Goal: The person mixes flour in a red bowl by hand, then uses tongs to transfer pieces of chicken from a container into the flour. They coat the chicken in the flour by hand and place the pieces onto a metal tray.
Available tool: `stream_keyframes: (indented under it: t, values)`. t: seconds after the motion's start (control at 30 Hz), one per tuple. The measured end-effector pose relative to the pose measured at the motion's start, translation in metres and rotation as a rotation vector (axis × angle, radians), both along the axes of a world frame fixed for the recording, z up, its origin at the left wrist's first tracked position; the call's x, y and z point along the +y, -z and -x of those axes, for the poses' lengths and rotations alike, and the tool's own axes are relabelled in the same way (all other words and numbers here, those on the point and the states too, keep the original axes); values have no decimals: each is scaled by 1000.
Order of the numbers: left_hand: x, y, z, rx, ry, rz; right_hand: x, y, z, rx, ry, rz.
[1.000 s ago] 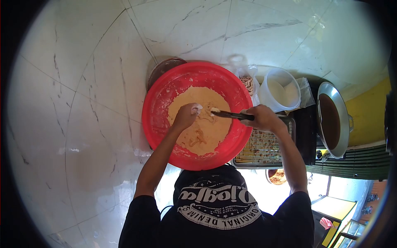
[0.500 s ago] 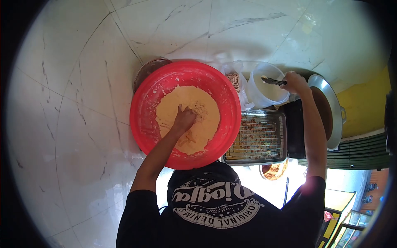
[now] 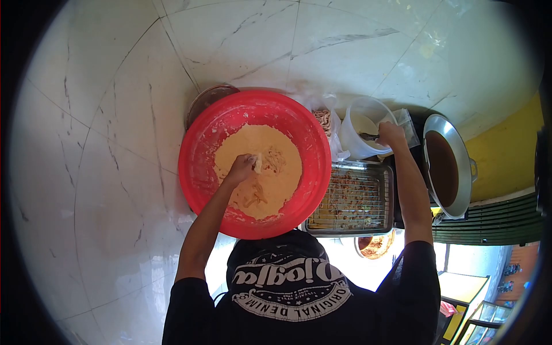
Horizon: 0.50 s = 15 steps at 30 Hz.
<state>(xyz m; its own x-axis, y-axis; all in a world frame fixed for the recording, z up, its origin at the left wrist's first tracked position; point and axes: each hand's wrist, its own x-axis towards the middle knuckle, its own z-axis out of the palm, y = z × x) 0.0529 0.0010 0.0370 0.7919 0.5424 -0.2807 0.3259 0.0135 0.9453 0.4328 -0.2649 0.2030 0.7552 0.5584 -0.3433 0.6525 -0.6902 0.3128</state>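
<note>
A wide red basin (image 3: 195,172) holds pale yellow flour (image 3: 282,190), with thin coated strips lying in it. Above the flour, the fingers of my left hand (image 3: 242,167) are closed on a small flour-coated strip (image 3: 257,164). My right hand (image 3: 392,135) grips dark tongs (image 3: 368,137) over the rim of a translucent white bucket (image 3: 359,150). The tong tips reach inside, near the pale liquid (image 3: 362,123). Whether the tongs hold anything cannot be seen.
Between basin and bucket sits a plastic bag of pale strips (image 3: 323,121). A metal tray with a wire rack (image 3: 351,233) carries crumbs. To the right stands a large pan of brown liquid (image 3: 466,169). A bowl of reddish contents (image 3: 376,246) is behind the tray.
My left hand has lifted slightly from the flour and shifted left with a strip. My right hand has moved left and down, bringing the tongs deeper into the bucket.
</note>
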Motion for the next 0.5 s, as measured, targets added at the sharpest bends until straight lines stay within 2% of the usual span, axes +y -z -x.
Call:
stream_keyframes:
  t: [0.03, 0.17, 0.23, 0.27, 0.33, 0.47, 0.5]
  values:
    - [-2, -6, 1, 55, -37, 115, 1, 3, 0, -11, -9, 28]
    - [-7, -19, 1, -5, -51, 144, 1, 6, -1, 20, -12, 12]
    - [-9, -37, 0, 165, 68, -162, 0, 7, 0, 40, -7, -21]
    - [-10, -37, 0, 168, 67, -163, 0, 7, 0, 42, -8, -22]
    - [-13, -36, 1, 151, 153, -417, 0, 6, 1, 26, -8, -2]
    - [-9, -44, 0, 175, 204, -504, -2, 2, 7, 20, 0, -21]
    - [-4, -42, -2, 137, 172, -324, -2, 1, 9, 23, 9, -23]
